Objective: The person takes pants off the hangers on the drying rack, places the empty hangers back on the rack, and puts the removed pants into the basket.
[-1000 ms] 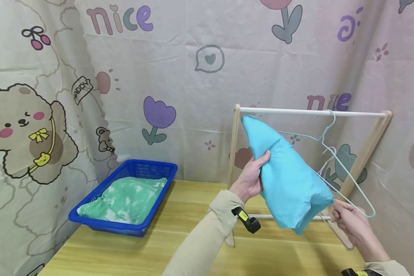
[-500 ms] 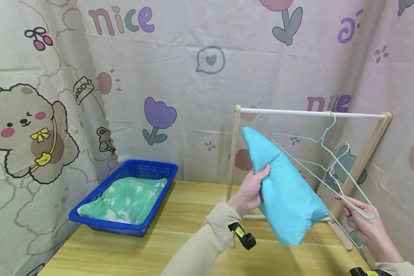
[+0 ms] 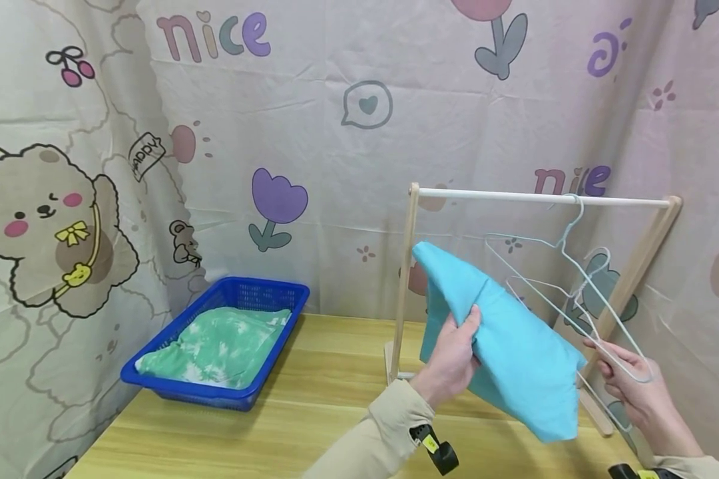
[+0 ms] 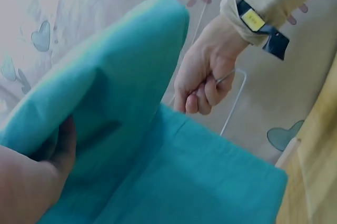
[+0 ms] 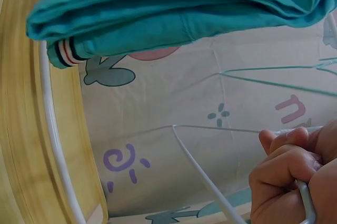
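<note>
A folded turquoise garment point(image 3: 515, 352) is in my left hand point(image 3: 452, 362), pinched with the thumb on top and held above the table in front of the rack. A striped navy, white and red trim shows at its edge in the right wrist view. To its right, my right hand point(image 3: 635, 382) grips a white wire hanger point(image 5: 197, 163), fingers curled round the wire. That hanger's hook points up, free of the rail. Behind it, a pale teal hanger point(image 3: 599, 289) hangs from the white rail point(image 3: 503, 195). The left fingers are partly hidden by the cloth.
The wooden drying rack point(image 3: 647, 259) stands at the right of the table point(image 3: 311, 406), close to the patterned curtain. On the left, a blue plastic basket point(image 3: 281, 336) contains green-and-white tie-dyed cloth point(image 3: 222, 346).
The garment and left hand have moved lower, and its upper corner has dropped. My right hand has shifted from the garment's lower corner to the right, bringing the white hanger with it.
</note>
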